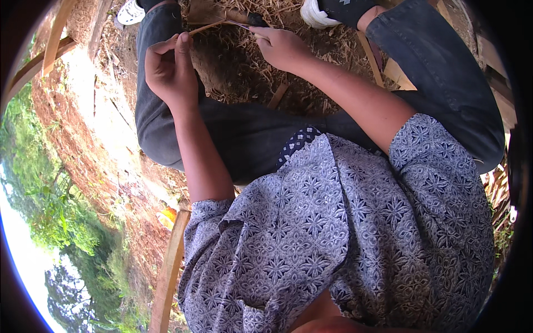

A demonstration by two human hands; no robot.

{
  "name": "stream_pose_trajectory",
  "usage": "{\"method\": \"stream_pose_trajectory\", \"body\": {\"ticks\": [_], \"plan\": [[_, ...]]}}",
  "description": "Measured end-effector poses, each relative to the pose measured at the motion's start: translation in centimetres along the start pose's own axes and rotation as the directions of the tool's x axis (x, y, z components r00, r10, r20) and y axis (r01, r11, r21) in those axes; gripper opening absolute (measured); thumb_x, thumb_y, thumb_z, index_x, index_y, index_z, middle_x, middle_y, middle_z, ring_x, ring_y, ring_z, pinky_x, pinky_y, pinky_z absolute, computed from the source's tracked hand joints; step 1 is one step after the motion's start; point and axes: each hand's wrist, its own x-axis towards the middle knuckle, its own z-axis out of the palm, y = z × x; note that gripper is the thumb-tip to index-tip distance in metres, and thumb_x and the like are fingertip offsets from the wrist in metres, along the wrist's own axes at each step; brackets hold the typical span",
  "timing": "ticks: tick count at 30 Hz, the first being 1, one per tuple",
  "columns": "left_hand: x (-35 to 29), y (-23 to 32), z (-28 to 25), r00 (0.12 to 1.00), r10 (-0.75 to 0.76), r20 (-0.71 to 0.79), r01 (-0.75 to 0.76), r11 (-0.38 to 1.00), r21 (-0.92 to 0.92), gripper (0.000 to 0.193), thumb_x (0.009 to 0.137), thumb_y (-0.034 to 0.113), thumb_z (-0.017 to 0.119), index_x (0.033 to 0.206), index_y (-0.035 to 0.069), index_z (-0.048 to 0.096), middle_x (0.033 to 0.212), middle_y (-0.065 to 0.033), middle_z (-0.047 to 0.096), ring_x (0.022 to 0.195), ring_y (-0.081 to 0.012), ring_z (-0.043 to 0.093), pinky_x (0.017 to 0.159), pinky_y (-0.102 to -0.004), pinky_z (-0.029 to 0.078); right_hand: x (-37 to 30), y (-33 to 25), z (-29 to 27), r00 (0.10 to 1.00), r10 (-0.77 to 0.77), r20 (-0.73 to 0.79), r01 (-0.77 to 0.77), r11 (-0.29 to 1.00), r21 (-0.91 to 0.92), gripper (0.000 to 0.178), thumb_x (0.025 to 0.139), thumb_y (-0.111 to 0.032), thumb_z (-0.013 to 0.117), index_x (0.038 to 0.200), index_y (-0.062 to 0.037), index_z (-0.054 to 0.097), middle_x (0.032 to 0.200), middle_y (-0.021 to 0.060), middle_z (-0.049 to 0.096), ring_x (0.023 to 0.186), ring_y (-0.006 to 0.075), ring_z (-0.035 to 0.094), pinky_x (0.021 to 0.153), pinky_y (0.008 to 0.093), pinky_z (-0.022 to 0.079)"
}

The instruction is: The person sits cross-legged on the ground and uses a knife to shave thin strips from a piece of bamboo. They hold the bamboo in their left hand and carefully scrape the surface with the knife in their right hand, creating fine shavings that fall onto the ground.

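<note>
My left hand point(171, 73) pinches a thin wooden stick point(205, 27) between thumb and fingers, its free end pointing right. Closed around the pale handle of a small knife is my right hand point(284, 49). The narrow knife blade point(239, 24) reaches left and meets the stick's tip or lies very close to it; exact contact is too small to tell. Behind them on the ground lies a brown piece of wood point(206, 11), with a dark object point(257, 20) just beyond my right fingers.
Wood shavings point(288, 11) cover the soil between my bent legs in dark trousers point(433, 50). Wooden strips point(371, 58) lie by my right leg. A wooden post point(168, 272) stands at the left, and a sunlit earth slope point(72, 127) falls toward green bushes.
</note>
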Motion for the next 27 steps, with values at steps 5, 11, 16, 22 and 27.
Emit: {"method": "stream_pose_trajectory", "body": {"ticks": [5, 11, 16, 22, 27], "plan": [[0.1, -0.2, 0.0, 1.0, -0.001, -0.006, 0.001, 1.0, -0.001, 0.011, 0.094, 0.003, 0.072, 0.095, -0.002, 0.062, 0.087, -0.0147, 0.072, 0.081, -0.0163, 0.071, 0.079, -0.0286, 0.058, -0.8, -2.9, -0.7, 0.999, 0.011, 0.039, -0.015, 0.994, 0.105, 0.038, 0.099, -0.025, 0.057, 0.136, -0.0177, 0.064, 0.079, 0.0091, 0.068, 0.065, 0.0191, 0.062, 0.066, 0.0343, 0.052], [0.1, -0.1, 0.0, 1.0, 0.003, -0.013, -0.003, 1.0, -0.001, 0.013, 0.094, 0.004, 0.072, 0.094, -0.002, 0.06, 0.086, -0.015, 0.072, 0.08, -0.0163, 0.071, 0.078, -0.0291, 0.058, -1.0, -1.4, 1.0, 0.981, -0.152, -0.121, 0.167, 0.977, 0.129, 0.037, 0.099, -0.023, 0.059, 0.135, -0.0236, 0.065, 0.084, 0.0075, 0.071, 0.072, 0.0235, 0.066, 0.071, 0.0366, 0.054], [0.1, 0.0, 0.1, 1.0, -0.001, -0.018, 0.001, 1.0, 0.014, 0.014, 0.094, 0.005, 0.073, 0.092, -0.002, 0.061, 0.085, -0.0149, 0.073, 0.08, -0.0166, 0.071, 0.078, -0.0294, 0.059, -1.1, -4.0, -1.2, 0.993, 0.057, 0.1, -0.065, 0.995, 0.076, 0.037, 0.098, -0.021, 0.059, 0.134, -0.0239, 0.066, 0.094, 0.0105, 0.073, 0.08, 0.0286, 0.07, 0.075, 0.0399, 0.055], [0.3, 0.2, -0.1, 1.0, 0.009, -0.01, -0.009, 0.998, 0.055, 0.013, 0.094, 0.005, 0.072, 0.092, -0.002, 0.061, 0.085, -0.0147, 0.073, 0.08, -0.0163, 0.07, 0.078, -0.0294, 0.058, -1.3, 1.3, 1.8, 0.998, 0.028, -0.057, -0.03, 0.999, -0.04, 0.037, 0.098, -0.023, 0.058, 0.134, -0.0227, 0.066, 0.083, 0.0129, 0.07, 0.073, 0.0321, 0.068, 0.07, 0.0405, 0.055], [0.1, 0.2, 0.2, 1.0, -0.001, -0.017, 0.001, 1.0, 0.011, 0.013, 0.094, 0.002, 0.072, 0.091, -0.001, 0.06, 0.086, -0.0133, 0.073, 0.08, -0.014, 0.07, 0.078, -0.0274, 0.058, -1.3, -1.6, 0.3, 1.0, -0.008, -0.002, 0.008, 1.0, 0.01, 0.039, 0.097, -0.021, 0.059, 0.135, -0.0207, 0.065, 0.087, 0.0137, 0.072, 0.072, 0.028, 0.069, 0.071, 0.0394, 0.054]]}}
